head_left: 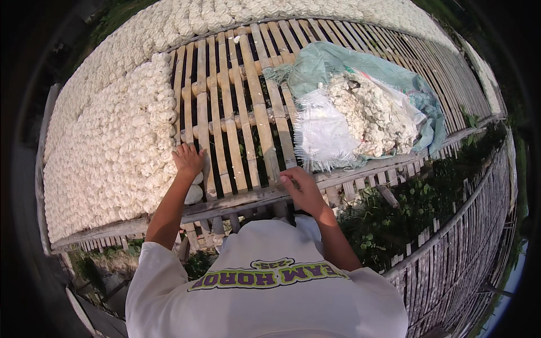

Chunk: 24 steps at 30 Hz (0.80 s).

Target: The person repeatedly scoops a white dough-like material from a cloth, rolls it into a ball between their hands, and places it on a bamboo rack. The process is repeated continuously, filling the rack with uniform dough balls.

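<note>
Rows of whitish rounded lumps (121, 141) are packed closely over the left part of a bamboo slat rack (248, 121). At their right edge, my left hand (189, 159) rests with its fingers apart, touching the outermost lumps. A few smooth white lumps (194, 191) lie just below its wrist, by the front rail. Over the rack's front edge, to the right, my right hand (304, 190) has its fingers curled and together; what is in them, if anything, is hidden. Beyond it, an opened woven sack (324, 129) holds a heap of crumbly off-white pieces (375, 115).
More white lumps (225, 14) run in a band along the far side. A wooden rail (248, 197) edges the rack in front of me. Green plants (389, 219) grow in the gap at right, beside another slatted rack (445, 270). Gaps show between the slats.
</note>
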Each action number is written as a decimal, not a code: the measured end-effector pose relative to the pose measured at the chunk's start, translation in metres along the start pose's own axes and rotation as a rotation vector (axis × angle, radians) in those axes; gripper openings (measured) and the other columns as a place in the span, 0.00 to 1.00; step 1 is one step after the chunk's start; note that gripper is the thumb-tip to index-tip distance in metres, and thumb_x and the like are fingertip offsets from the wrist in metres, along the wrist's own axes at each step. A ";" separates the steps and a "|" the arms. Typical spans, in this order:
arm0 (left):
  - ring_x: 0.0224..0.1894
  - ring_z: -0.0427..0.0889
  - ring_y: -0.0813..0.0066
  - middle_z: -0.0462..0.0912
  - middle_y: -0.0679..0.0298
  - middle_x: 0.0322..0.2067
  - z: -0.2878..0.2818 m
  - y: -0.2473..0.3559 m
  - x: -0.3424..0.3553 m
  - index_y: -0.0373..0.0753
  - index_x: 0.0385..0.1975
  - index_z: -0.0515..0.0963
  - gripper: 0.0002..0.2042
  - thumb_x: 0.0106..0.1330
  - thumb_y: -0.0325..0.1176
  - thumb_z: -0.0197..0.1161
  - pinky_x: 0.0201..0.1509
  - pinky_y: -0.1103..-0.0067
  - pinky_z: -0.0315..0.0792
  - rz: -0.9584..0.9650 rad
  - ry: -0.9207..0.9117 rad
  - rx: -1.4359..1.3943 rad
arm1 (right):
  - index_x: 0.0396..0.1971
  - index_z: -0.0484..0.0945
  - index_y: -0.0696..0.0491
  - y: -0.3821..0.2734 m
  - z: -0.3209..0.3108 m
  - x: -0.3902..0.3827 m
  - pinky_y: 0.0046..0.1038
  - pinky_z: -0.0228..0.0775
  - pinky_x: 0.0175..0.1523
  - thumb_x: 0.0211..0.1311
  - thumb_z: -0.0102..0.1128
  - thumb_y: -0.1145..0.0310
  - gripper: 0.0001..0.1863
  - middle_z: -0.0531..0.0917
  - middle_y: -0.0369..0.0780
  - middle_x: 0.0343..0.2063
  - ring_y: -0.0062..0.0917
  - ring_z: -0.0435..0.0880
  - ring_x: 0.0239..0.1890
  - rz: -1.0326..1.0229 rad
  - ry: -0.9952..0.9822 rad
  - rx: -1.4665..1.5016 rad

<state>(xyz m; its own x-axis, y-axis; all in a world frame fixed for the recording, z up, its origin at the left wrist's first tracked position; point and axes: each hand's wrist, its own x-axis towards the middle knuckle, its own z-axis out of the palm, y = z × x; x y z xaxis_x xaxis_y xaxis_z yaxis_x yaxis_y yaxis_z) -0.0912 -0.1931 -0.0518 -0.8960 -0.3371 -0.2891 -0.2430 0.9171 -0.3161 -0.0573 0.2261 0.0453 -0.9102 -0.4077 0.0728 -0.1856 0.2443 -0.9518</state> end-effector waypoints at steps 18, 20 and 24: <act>0.80 0.56 0.39 0.58 0.38 0.77 -0.033 0.072 -0.087 0.36 0.72 0.69 0.33 0.76 0.54 0.60 0.80 0.47 0.50 0.103 0.189 -0.712 | 0.73 0.67 0.56 0.134 -0.283 0.151 0.46 0.71 0.71 0.62 0.75 0.58 0.42 0.70 0.57 0.71 0.53 0.72 0.71 0.101 0.546 -1.358; 0.76 0.63 0.37 0.63 0.38 0.74 -0.039 0.096 -0.110 0.35 0.68 0.73 0.30 0.74 0.50 0.63 0.79 0.52 0.56 0.175 0.193 -0.864 | 0.75 0.65 0.53 0.136 -0.285 0.172 0.46 0.75 0.68 0.60 0.77 0.57 0.46 0.70 0.54 0.72 0.51 0.73 0.70 0.210 0.467 -1.305; 0.74 0.66 0.37 0.67 0.39 0.71 -0.040 0.128 -0.147 0.34 0.64 0.75 0.26 0.73 0.45 0.65 0.77 0.54 0.60 0.226 0.177 -1.060 | 0.78 0.60 0.44 0.146 -0.281 0.199 0.45 0.82 0.58 0.56 0.80 0.56 0.52 0.74 0.49 0.63 0.46 0.78 0.63 0.336 0.284 -1.482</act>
<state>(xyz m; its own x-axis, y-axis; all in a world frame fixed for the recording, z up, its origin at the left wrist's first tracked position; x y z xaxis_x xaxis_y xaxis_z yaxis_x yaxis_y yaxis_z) -0.0055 -0.0177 -0.0137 -0.9801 -0.1807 -0.0823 -0.1869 0.7000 0.6892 -0.3693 0.4283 0.0042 -0.9900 -0.0241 0.1389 0.0029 0.9816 0.1908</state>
